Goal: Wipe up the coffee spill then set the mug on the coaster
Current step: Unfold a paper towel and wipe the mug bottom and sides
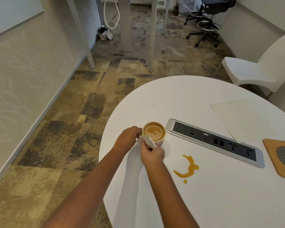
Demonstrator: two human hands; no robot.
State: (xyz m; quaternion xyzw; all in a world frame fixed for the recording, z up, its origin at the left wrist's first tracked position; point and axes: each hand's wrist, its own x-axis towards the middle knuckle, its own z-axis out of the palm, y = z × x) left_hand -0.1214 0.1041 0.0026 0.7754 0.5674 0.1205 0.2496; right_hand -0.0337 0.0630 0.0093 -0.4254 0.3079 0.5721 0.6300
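Mug (154, 134) sits on the white tabletop (196, 203) near its left edge, nearly full of milky coffee. Left hand (129, 138) is closed on the handle side of the mug; the handle itself is hidden behind the fingers. Right hand (152, 153) pinches a folded white tissue (146, 142) against the mug's near wall, grip narrow, thumb and fingers on the paper.

Coffee spill (187, 167): crescent ring plus one drop, just right of the hands, untouched. Coaster (280, 157), wood with a mesh centre, is well apart at the right edge, past the inset power and data strip (215, 142). Loose sheet of paper (247, 119) lies beyond the strip.

Handling, my read:
- Mug looks ceramic: stiff, breakable, heavy with that fill. Liquid is close to the rim, so it'll slosh on any tilt or jerk. Take it by the handle, keep it level, move slowly.
- Outer wall may be wet, so slippery. Don't rely on a wall hold.
- Tissue is light, limp, and will soak and tear fast. Blot, don't scrub.
- Keep liquid away from the sockets.
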